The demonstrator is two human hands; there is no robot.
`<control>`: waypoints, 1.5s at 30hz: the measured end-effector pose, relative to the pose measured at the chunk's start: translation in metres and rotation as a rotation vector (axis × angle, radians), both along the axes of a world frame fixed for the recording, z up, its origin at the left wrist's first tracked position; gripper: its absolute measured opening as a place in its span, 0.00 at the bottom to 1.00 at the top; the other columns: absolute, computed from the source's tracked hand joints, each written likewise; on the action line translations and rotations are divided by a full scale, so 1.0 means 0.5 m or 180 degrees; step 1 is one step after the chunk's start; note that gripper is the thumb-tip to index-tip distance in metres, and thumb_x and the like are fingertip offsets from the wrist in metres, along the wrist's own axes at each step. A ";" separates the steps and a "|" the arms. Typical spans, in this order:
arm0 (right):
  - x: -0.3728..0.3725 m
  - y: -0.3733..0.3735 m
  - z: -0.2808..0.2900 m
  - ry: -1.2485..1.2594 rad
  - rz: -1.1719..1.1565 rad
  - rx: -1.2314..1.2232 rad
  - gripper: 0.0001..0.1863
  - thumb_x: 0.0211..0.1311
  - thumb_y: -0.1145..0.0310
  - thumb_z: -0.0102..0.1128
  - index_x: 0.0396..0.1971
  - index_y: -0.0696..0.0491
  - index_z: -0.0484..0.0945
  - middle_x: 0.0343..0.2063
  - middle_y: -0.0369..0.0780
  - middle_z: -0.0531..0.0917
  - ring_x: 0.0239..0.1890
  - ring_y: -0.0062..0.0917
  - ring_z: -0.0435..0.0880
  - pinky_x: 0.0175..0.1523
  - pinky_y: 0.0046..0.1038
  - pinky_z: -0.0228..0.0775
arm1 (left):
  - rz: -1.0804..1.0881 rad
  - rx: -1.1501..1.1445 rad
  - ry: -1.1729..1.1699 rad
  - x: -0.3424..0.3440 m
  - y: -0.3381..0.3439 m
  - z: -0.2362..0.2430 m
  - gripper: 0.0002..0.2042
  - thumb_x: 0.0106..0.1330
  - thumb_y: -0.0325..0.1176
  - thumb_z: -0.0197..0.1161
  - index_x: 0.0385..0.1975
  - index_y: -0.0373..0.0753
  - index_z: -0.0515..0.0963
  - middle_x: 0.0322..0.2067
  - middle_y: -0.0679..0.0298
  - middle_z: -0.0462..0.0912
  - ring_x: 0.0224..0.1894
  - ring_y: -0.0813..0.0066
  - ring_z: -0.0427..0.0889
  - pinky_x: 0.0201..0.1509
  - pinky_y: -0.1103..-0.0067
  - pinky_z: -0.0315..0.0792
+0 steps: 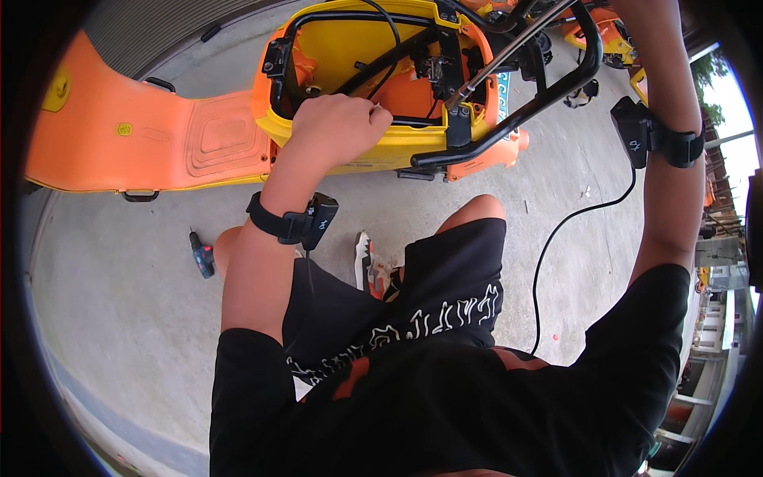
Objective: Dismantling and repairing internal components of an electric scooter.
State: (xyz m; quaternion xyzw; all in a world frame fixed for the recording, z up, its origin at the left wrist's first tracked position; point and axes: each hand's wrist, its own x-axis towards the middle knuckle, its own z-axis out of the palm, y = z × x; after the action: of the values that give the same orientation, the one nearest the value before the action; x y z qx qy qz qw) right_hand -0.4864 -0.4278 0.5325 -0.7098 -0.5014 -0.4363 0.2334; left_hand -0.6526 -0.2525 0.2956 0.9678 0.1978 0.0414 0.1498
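Note:
An orange and yellow scooter body [373,151] stands in front of me, its top compartment open. My left hand [338,131] is closed in a fist at the near rim of that compartment; what its fingers hold, if anything, is hidden. A long metal rod-shaped tool [509,56] slants down to a black bracket [458,127] at the compartment's right end. The tool's upper end leaves the picture at the top. My right hand [645,9] is cut off by the top edge, so its fingers do not show. A black tubular rail [548,107] curves beside the tool.
The orange footboard [226,139] stretches left. On the concrete floor [143,302] a cordless drill [203,256] lies left of my leg. Black cables [548,254] run from my wrist straps. More orange and yellow scooter parts [608,40] stand at the far right.

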 end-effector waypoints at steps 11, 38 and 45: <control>-0.025 0.019 0.012 0.0305 -0.0284 0.0241 0.22 0.76 0.57 0.52 0.28 0.61 0.77 0.21 0.55 0.77 0.25 0.50 0.78 0.33 0.42 0.68 | -0.0019 0.0020 -0.0211 -0.008 -0.005 -0.008 0.23 0.70 0.45 0.43 0.32 0.40 0.87 0.32 0.51 0.87 0.39 0.49 0.85 0.45 0.58 0.76; -0.034 0.042 -0.015 0.0176 0.0462 0.0453 0.21 0.71 0.60 0.60 0.21 0.59 0.73 0.19 0.48 0.75 0.26 0.44 0.75 0.35 0.42 0.65 | -0.0034 0.0164 -0.0767 -0.009 -0.010 -0.029 0.21 0.72 0.44 0.45 0.32 0.38 0.83 0.32 0.52 0.87 0.38 0.50 0.85 0.45 0.59 0.77; 0.000 0.060 -0.054 -0.0126 0.1396 0.1299 0.20 0.60 0.63 0.71 0.17 0.55 0.70 0.19 0.39 0.71 0.26 0.32 0.70 0.37 0.33 0.61 | -0.0253 0.0262 -0.1320 -0.021 -0.016 -0.030 0.13 0.73 0.38 0.52 0.35 0.36 0.79 0.35 0.55 0.85 0.44 0.53 0.83 0.48 0.61 0.75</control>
State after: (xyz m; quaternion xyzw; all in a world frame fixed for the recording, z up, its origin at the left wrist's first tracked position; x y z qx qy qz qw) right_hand -0.4864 -0.3979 0.5055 -0.5144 -0.5491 -0.4809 0.4501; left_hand -0.6630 -0.2604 0.2806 0.9509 0.1226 0.2418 0.1491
